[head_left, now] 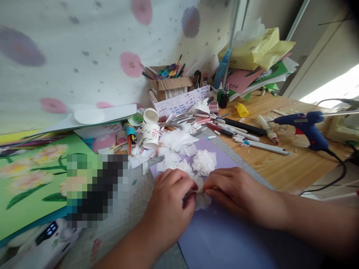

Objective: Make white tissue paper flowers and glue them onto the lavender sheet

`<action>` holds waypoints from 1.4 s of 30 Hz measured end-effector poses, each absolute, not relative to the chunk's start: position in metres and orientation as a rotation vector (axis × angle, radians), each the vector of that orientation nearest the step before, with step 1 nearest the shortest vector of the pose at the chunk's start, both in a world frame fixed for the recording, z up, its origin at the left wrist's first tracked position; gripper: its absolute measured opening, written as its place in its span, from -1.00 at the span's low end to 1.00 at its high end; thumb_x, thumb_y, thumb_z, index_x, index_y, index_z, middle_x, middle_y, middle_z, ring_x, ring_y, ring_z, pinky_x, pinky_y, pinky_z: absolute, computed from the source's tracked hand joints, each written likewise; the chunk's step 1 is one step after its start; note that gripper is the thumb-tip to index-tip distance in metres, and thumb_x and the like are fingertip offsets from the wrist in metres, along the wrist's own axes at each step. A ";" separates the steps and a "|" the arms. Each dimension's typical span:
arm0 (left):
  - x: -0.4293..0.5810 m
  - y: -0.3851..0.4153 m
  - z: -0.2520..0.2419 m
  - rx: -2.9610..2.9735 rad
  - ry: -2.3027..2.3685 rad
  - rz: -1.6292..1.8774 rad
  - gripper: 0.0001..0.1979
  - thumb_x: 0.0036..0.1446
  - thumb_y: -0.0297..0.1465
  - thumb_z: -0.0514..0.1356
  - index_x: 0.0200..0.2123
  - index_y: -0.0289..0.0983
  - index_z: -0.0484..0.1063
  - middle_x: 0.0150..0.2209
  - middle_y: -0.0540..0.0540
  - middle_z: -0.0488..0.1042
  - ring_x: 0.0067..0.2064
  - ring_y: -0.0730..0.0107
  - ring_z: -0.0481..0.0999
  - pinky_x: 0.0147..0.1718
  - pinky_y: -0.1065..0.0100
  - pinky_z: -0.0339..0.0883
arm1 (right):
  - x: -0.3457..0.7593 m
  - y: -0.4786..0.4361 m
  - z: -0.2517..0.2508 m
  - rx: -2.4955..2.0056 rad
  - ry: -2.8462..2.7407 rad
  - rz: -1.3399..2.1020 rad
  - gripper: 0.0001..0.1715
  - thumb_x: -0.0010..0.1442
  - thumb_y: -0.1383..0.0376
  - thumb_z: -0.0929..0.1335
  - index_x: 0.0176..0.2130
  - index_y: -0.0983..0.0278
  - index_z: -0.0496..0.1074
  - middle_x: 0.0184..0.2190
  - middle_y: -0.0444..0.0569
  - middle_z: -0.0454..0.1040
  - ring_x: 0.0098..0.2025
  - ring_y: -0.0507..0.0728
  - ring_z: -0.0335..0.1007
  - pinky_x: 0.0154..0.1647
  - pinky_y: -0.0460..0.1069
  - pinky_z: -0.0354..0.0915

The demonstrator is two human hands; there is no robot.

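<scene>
A purple sheet of paper (207, 231) lies under both hands. On its upper part sit a ruffled white tissue paper flower (204, 163) and more crumpled white tissue beside it. My left hand (175, 196), fingers curled with thumb and forefinger close together, is at the left edge of a piece of white tissue paper (202, 201). From the right, my right hand (232, 190) pinches the same tissue between thumb and fingers. The fingertips nearly meet over it and hide part of it.
Loose tissue scraps (176, 138), paper cups (150, 135) and pencils (130, 142) crowd the back. Markers (260, 145) and a blue hot glue gun (304, 125) with a cord lie at right. A green flower picture (36, 175) and a white device (53, 243) are at left.
</scene>
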State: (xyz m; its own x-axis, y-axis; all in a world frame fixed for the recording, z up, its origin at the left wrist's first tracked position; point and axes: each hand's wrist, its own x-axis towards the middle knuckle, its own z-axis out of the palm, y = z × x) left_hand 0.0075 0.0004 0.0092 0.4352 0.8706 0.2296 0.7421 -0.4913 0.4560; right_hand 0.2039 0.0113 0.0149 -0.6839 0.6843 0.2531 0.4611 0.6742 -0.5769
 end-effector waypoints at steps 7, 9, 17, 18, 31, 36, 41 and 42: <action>0.009 -0.001 0.007 2.429 1.405 0.593 -0.87 0.04 -0.50 0.21 -0.31 -0.20 0.46 -0.28 -0.03 0.42 -0.19 0.24 0.35 -0.18 0.15 0.21 | 0.199 0.013 0.015 -0.885 -2.471 0.684 -0.74 0.30 0.38 0.17 -0.37 0.31 0.36 -0.46 -0.06 0.42 -0.42 0.04 0.33 -0.38 -0.09 0.20; 0.009 -0.002 0.008 2.435 1.384 0.583 -0.87 0.05 -0.50 0.20 -0.31 -0.19 0.47 -0.28 -0.03 0.42 -0.20 0.25 0.35 -0.19 0.15 0.21 | 0.198 0.014 0.015 -0.895 -2.464 0.692 -0.74 0.31 0.36 0.17 -0.37 0.31 0.35 -0.46 -0.07 0.41 -0.43 0.03 0.32 -0.39 -0.09 0.20; 0.011 -0.003 0.010 2.434 1.363 0.601 -0.92 0.03 -0.53 0.23 -0.44 -0.25 0.47 -0.30 -0.02 0.43 -0.20 0.28 0.34 -0.20 0.17 0.20 | 0.198 0.013 0.013 -0.900 -2.457 0.714 -0.78 0.31 0.36 0.19 -0.35 0.30 0.34 -0.44 -0.08 0.41 -0.41 0.03 0.32 -0.37 -0.10 0.21; 0.010 -0.004 0.010 2.436 1.360 0.610 -0.92 0.03 -0.53 0.23 -0.44 -0.25 0.47 -0.30 -0.02 0.43 -0.20 0.29 0.34 -0.20 0.17 0.20 | 0.198 0.013 0.013 -0.903 -2.454 0.713 -0.78 0.31 0.36 0.19 -0.35 0.30 0.34 -0.44 -0.08 0.41 -0.41 0.02 0.32 -0.38 -0.10 0.20; 0.010 -0.003 0.008 2.466 1.379 0.610 -0.93 0.04 -0.53 0.22 -0.45 -0.26 0.46 -0.31 -0.03 0.42 -0.20 0.29 0.33 -0.21 0.18 0.20 | 0.196 0.014 0.013 -0.906 -2.412 0.756 -0.78 0.30 0.37 0.20 -0.35 0.31 0.35 -0.44 -0.07 0.44 -0.42 0.02 0.33 -0.39 -0.09 0.22; 0.009 -0.003 0.009 2.460 1.367 0.626 -0.92 0.04 -0.54 0.22 -0.44 -0.26 0.46 -0.32 -0.02 0.43 -0.22 0.29 0.34 -0.21 0.17 0.20 | 0.197 0.014 0.012 -0.916 -2.403 0.769 -0.79 0.29 0.36 0.20 -0.36 0.31 0.36 -0.45 -0.08 0.44 -0.42 0.02 0.33 -0.39 -0.10 0.22; 0.010 -0.003 0.008 2.455 1.366 0.634 -0.91 0.04 -0.54 0.21 -0.44 -0.26 0.47 -0.32 -0.03 0.43 -0.22 0.29 0.34 -0.21 0.17 0.20 | 0.197 0.014 0.012 -0.925 -2.404 0.777 -0.78 0.30 0.35 0.19 -0.35 0.31 0.36 -0.44 -0.07 0.43 -0.41 0.02 0.33 -0.37 -0.09 0.22; 0.010 -0.003 0.007 2.457 1.366 0.632 -0.91 0.05 -0.54 0.21 -0.43 -0.25 0.47 -0.32 -0.03 0.43 -0.22 0.29 0.34 -0.21 0.17 0.20 | 0.197 0.014 0.013 -0.929 -2.409 0.776 -0.78 0.30 0.35 0.19 -0.34 0.31 0.36 -0.44 -0.07 0.43 -0.41 0.03 0.33 -0.36 -0.09 0.22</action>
State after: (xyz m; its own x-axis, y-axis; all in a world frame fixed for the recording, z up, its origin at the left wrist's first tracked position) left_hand 0.0100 -0.0028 0.0072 0.4635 0.8514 0.2457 0.7384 -0.5244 0.4241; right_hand 0.1973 0.0140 0.0127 -0.6764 0.7097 0.1967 0.4614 0.6166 -0.6379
